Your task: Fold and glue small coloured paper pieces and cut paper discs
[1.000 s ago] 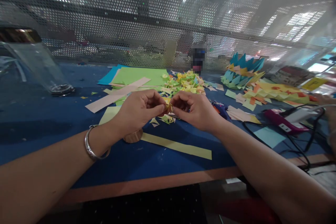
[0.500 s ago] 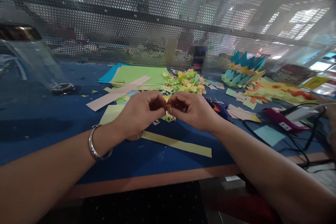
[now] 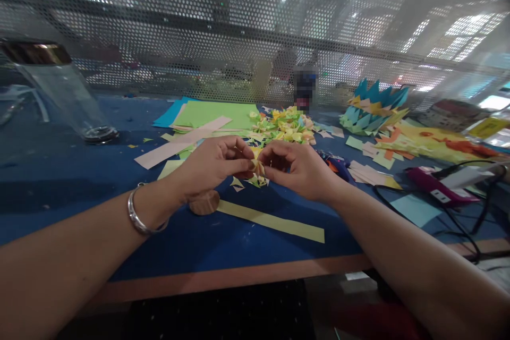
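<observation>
Between my fingertips is a small folded paper flower (image 3: 258,168), pale yellow and partly covered by the fingers. My left hand (image 3: 217,166), with a silver bangle at the wrist, pinches it from the left. From the other side my right hand (image 3: 297,170) pinches it too. Below my left hand lie a round wooden disc (image 3: 204,203) and a long yellow paper strip (image 3: 274,219). A pile of folded paper flowers (image 3: 287,125) in yellow and green sits just beyond my hands, with paper scraps (image 3: 238,184) nearby.
At the left stands a glass bottle (image 3: 75,98). Coloured paper sheets (image 3: 223,112) and a pale pink strip (image 3: 183,143) lie behind my left hand. To the right are a spiky paper crown (image 3: 372,109), a purple power strip (image 3: 436,188) with cables, and a blue paper square (image 3: 416,208).
The paper flower between my fingers has turned and shows more of its folds. My left hand has shifted slightly, uncovering more of the wooden disc. The view has moved a little.
</observation>
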The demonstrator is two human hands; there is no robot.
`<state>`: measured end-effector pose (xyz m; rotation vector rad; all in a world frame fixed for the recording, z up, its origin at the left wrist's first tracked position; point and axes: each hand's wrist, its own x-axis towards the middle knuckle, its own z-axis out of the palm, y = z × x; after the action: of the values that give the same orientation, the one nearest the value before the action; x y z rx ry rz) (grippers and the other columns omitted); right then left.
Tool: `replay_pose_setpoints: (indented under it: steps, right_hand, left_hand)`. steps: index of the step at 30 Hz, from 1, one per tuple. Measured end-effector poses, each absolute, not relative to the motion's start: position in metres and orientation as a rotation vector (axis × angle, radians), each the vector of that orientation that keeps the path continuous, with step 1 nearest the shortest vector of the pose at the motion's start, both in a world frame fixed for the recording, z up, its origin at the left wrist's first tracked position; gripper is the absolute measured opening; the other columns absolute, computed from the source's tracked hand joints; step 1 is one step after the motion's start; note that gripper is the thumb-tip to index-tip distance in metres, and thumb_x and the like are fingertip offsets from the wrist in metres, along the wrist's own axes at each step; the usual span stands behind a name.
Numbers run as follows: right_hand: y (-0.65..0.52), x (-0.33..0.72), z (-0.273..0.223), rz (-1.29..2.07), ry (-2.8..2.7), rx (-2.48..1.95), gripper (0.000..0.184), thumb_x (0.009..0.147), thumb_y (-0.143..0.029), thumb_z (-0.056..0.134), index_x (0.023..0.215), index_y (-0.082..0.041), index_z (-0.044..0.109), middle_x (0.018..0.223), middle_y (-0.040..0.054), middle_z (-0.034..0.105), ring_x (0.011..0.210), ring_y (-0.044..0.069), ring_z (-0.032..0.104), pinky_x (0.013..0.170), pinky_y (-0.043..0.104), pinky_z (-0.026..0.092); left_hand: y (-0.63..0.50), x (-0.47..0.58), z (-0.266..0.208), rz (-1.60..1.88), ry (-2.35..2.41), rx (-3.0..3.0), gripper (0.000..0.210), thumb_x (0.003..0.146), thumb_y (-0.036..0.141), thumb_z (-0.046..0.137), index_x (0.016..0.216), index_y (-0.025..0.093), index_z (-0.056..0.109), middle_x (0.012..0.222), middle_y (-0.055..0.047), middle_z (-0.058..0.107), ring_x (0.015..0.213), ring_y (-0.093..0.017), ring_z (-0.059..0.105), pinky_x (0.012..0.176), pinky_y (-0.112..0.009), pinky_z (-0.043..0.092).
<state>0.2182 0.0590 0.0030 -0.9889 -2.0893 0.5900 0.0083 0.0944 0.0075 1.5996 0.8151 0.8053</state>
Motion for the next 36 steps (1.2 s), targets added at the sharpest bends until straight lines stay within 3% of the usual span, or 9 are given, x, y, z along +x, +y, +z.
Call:
replay_pose_setpoints:
  steps: [11,17,25,32,36]
  right_hand:
    - [0.053,0.217,0.001,0.864,-2.170,-0.973,0.023,0.089,-0.015,0.062,0.111,-0.020,0.062,0.084,-0.0004,0.063,0.069,0.012,0.054,0.061,0.026,0.041]
    - [0.054,0.215,0.001,0.936,-2.167,-0.938,0.011,0.089,-0.017,0.066,0.097,-0.019,0.059,0.075,-0.0043,0.053,0.064,0.010,0.046,0.058,0.025,0.037]
    - [0.055,0.215,0.001,1.084,-2.135,-0.909,0.014,0.089,-0.023,0.069,0.095,-0.019,0.057,0.078,-0.0031,0.057,0.066,0.010,0.052,0.060,0.025,0.042]
    - [0.057,0.215,0.000,1.121,-2.073,-0.929,0.021,0.083,-0.022,0.074,0.094,-0.020,0.057,0.072,-0.0056,0.054,0.059,0.009,0.052,0.055,0.023,0.044]
    - [0.058,0.215,0.000,1.057,-1.998,-0.942,0.019,0.082,-0.019,0.072,0.094,-0.019,0.057,0.073,-0.0043,0.056,0.060,0.009,0.054,0.054,0.023,0.045]
  left_hand:
    - [0.104,-0.004,0.009,0.423,0.688,1.459,0.013,0.081,0.013,0.071,0.092,0.018,0.067,0.081,-0.002,0.075,0.065,-0.009,0.065,0.067,-0.022,0.052]
    - [0.098,-0.002,0.013,0.434,0.751,1.451,0.013,0.079,0.014,0.068,0.092,0.017,0.067,0.074,0.000,0.072,0.062,-0.010,0.064,0.065,-0.022,0.050]
    - [0.096,0.002,0.009,0.460,0.767,1.375,0.014,0.079,0.011,0.067,0.091,0.017,0.063,0.072,-0.001,0.072,0.063,-0.010,0.066,0.062,-0.020,0.050]
    - [0.097,0.000,0.017,0.503,0.761,1.302,0.024,0.078,0.015,0.074,0.100,0.019,0.065,0.084,-0.003,0.073,0.074,-0.012,0.068,0.068,-0.023,0.053]
    - [0.092,-0.003,0.026,0.489,0.770,1.359,0.039,0.076,0.013,0.072,0.113,0.019,0.061,0.081,-0.003,0.073,0.077,-0.016,0.070,0.068,-0.025,0.052]
